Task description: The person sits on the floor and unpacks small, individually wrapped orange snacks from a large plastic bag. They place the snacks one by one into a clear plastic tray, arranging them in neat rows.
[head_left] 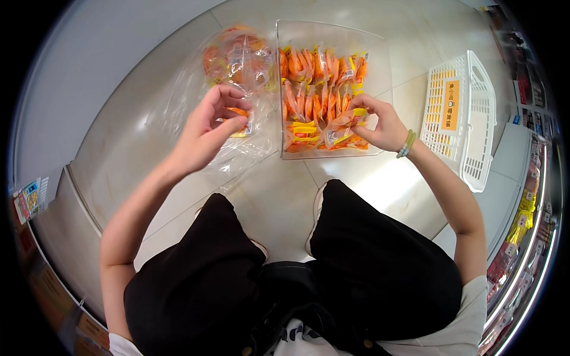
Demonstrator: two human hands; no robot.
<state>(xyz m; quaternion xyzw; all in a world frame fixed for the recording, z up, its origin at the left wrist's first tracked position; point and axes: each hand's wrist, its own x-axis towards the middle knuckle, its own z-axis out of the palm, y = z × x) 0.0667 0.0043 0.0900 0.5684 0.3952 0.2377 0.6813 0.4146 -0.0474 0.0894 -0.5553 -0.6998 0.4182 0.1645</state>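
My left hand (pixel 208 127) hovers over the large clear plastic bag (pixel 184 101), fingers curled and spread from the thumb. Just beyond the thumb an orange snack packet (pixel 238 111) shows, partly hidden by the hand; it seems to lie in or on the bag. More orange packets (pixel 237 50) sit at the bag's far end. My right hand (pixel 380 123) pinches a clear-and-yellow snack packet (pixel 343 126) at the near right part of the clear plastic bin (pixel 332 155). Inside the bin, orange packets (pixel 317 101) stand in rows, with several lying flat nearest me.
On the right stands a white plastic basket (pixel 480 124) with an orange label (pixel 452 105). Store shelves with packaged goods (pixel 522 219) line the right side. Boxes (pixel 50 285) show at lower left. My knees (pixel 374 237) flank the tiled floor (pixel 279 207) before the bin.
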